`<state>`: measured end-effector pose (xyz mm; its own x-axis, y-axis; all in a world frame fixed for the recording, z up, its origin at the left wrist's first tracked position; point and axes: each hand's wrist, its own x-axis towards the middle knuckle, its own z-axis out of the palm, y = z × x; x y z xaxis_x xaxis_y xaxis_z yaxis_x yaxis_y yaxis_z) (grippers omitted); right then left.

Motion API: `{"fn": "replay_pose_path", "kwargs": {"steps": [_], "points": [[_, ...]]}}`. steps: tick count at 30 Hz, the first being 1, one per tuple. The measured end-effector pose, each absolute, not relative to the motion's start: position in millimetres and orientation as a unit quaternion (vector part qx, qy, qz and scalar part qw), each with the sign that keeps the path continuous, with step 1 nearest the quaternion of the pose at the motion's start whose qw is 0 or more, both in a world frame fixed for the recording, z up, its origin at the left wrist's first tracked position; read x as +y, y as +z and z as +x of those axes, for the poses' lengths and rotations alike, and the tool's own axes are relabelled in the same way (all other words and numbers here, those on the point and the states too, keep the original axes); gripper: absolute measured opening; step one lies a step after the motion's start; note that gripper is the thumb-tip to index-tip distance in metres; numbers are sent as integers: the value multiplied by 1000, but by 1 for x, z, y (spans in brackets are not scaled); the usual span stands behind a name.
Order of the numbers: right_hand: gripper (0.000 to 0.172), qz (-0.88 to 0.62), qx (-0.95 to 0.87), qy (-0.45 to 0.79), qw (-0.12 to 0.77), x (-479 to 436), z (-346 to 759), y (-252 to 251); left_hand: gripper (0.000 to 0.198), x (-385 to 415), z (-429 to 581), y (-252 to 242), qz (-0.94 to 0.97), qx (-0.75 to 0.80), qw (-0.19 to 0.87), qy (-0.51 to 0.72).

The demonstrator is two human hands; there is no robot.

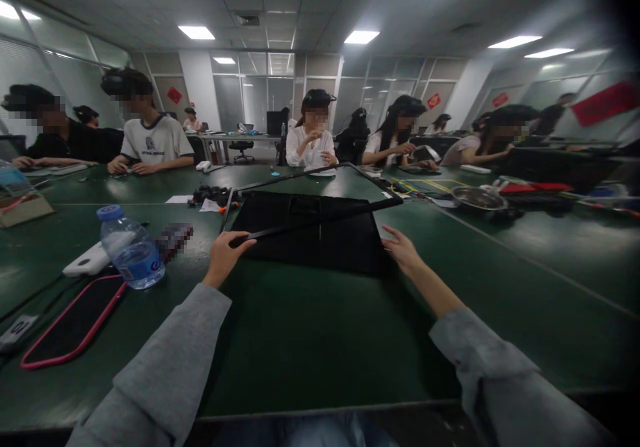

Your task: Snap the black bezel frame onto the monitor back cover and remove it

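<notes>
A thin black rectangular frame [320,217] is raised and tilted above a flat black panel [345,240] on the green table. My left hand [227,253] pinches the near left corner of the frame between thumb and fingers. Beside the right edge of the panel is my right hand [401,249], its fingers apart and holding nothing. Whether its fingertips touch the panel's edge is hard to tell. A small rectangular recess shows near the panel's far edge, seen through the frame.
On the left lie a water bottle [133,250], a red-edged phone [75,320] and a white power strip [97,253]. A metal bowl [479,200] and cables [425,187] are at the right. Several people sit around the green table [320,347].
</notes>
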<state>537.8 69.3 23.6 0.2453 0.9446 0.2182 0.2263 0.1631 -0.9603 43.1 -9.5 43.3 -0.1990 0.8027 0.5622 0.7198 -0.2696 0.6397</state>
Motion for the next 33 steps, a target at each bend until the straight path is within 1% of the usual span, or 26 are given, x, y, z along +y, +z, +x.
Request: {"fn": "replay_pose_path", "kwargs": {"steps": [2,4,5,6,8,9,11,14,18,20,23,29,31,33], "points": [[43,-594,-445,274,611,83,555,22,37,-11,45,45,642,599,38,476],[34,-583,-405,286,644,91,570,23,34,-12,46,46,656,594,35,465],[35,-561,-404,316,650,93,576,26,33,-12,47,47,663,591,33,458],[40,-536,-410,356,647,93,581,30,32,-13,47,47,671,589,31,449],[48,-503,-437,420,616,92,585,38,32,-13,48,48,691,581,30,429],[48,-503,-457,428,596,90,585,40,31,-14,49,48,702,575,31,418],[48,-524,-506,394,560,89,580,40,31,-13,48,49,724,561,34,398],[57,-545,-575,281,542,91,569,30,32,-12,45,47,743,555,48,370],[56,-575,-638,114,499,94,559,14,32,-9,40,40,747,579,71,318],[56,-593,-652,67,468,94,558,10,31,-10,40,36,748,591,64,295],[57,-609,-656,48,444,94,562,8,31,-11,44,31,757,591,50,273],[54,-607,-667,43,430,100,570,-2,30,-15,52,33,781,570,42,251],[54,-610,-664,44,430,103,571,-5,31,-14,51,35,776,572,31,264],[54,-621,-654,42,429,105,572,-7,37,-10,47,33,743,597,3,302]]}}
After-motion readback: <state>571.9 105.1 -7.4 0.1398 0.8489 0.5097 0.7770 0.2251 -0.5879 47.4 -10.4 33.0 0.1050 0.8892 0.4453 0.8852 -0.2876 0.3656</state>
